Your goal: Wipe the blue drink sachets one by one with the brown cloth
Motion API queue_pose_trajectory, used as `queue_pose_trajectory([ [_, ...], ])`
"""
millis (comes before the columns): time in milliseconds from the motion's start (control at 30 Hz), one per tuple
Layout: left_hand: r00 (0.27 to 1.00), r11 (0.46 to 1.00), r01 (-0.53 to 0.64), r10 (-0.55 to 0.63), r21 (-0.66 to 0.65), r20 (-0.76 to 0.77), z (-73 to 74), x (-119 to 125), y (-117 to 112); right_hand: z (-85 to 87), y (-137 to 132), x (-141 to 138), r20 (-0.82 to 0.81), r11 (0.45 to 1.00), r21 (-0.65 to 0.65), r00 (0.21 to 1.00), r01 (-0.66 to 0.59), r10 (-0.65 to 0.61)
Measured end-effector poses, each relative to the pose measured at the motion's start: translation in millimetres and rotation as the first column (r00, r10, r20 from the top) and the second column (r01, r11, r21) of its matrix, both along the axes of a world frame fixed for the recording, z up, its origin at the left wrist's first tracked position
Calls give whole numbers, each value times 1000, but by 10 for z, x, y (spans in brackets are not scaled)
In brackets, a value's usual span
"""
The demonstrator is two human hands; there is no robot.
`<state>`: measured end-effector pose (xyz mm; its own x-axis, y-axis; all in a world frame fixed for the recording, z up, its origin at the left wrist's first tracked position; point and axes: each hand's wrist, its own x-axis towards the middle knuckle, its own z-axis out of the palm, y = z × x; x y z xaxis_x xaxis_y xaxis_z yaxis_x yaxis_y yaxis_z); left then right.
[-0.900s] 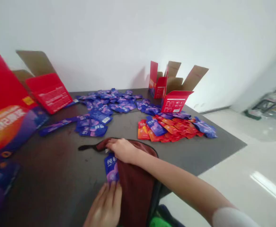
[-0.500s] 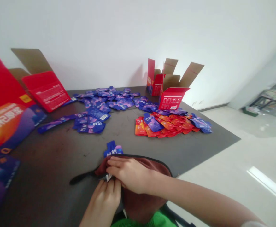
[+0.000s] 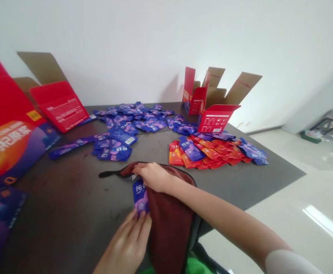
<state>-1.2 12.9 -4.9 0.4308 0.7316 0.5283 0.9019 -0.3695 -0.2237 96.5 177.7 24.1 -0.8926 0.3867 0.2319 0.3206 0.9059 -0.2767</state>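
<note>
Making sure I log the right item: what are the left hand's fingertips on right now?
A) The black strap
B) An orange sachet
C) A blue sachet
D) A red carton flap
C: the left hand has its fingertips at the lower end of a blue sachet, beside the brown cloth pouch that the right hand holds at its top edge.

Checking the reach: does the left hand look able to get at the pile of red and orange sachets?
Probably not directly: the left hand is down at a blue sachet, and the brown cloth and right arm lie across its way to the pile.
</note>
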Motion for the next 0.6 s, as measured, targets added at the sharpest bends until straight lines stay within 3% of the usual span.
queue_pose_trajectory([
  [100,997,1000,-7,5,20,76,-32,36,42,114,-174,133,-98,999,25,994,49,-46],
  [167,998,1000,-17,17,0,54,-32,53,61,139,-368,244,-115,999,41,993,-16,20],
  [300,1000,1000,-11,11,-7,-8,6,38,54,53,-603,345,3,988,44,989,-146,147],
  [400,996,999,23,-26,-30,-85,34,9,31,-21,-540,297,32,981,51,982,-189,188],
  [500,1000,1000,24,-25,-15,-16,40,-3,21,-70,-337,185,23,978,29,979,-206,205],
  [600,998,999,35,-34,-23,48,42,0,40,-108,-63,49,13,991,-13,991,-132,132],
])
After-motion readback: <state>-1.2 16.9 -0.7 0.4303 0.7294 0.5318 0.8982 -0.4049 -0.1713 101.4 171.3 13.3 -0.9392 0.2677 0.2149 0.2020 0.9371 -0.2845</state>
